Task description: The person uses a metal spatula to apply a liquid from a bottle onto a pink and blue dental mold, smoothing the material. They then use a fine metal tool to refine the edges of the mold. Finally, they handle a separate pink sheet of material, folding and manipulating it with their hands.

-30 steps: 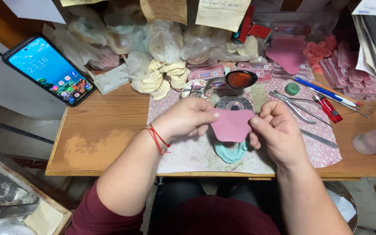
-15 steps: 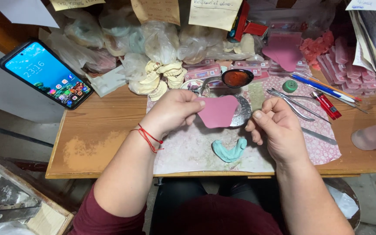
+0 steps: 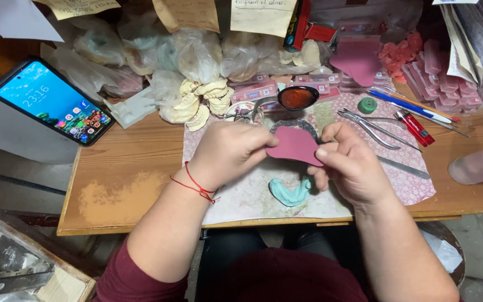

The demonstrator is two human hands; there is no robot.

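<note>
Pink wax sheet [image 3: 293,146] flat, long axis left-right

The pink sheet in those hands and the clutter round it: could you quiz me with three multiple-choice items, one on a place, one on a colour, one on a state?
1. Where does the smartphone lie?
A. at the table's far left
B. under the pliers
C. on the person's lap

2. What colour is the curved piece below the hands?
A. black
B. light blue
C. orange

3. How is the pink wax sheet held?
A. lying flat, untouched
B. by the left hand alone
C. pinched between both hands

Answers: 1 A, it leans at the left edge, screen lit. 2 B, it shows pale blue on the patterned mat. 3 C, the left hand and right hand each grip an edge above the mat.
</note>
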